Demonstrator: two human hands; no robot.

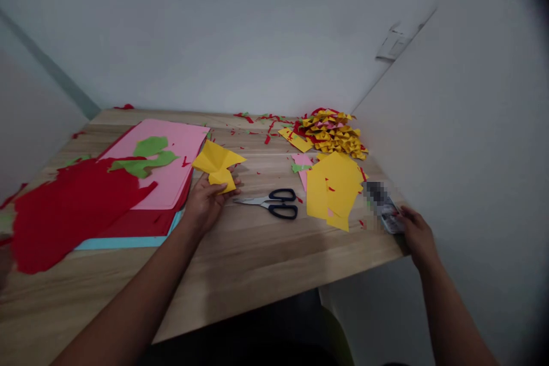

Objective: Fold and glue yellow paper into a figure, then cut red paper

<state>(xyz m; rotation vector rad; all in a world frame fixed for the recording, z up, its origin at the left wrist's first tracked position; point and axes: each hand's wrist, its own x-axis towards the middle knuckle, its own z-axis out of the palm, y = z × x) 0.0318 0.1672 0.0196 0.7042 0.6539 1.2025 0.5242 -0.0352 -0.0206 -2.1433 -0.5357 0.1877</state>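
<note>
My left hand (pixel 208 201) pinches a folded piece of yellow paper (pixel 218 161) between thumb and fingers, just above the table. It is creased into pointed flaps. Black-handled scissors (pixel 282 203) lie to the right of that hand, blades slightly apart and pointing left. At the table's right edge my right hand (pixel 418 237) is closed on the near end of a phone (pixel 388 214), whose screen is partly blurred out. Between the scissors and the phone lie several flat yellow paper sheets (pixel 334 186), with small red scraps on top.
A pile of folded yellow, pink and red paper pieces (pixel 337 132) sits at the back right. On the left, pink sheets (pixel 175 131) lie over red and light blue ones, partly under crumpled red paper (pixel 72 214) and green scraps (pixel 150 147). White walls (pixel 223 28) enclose the wooden table (pixel 257 263).
</note>
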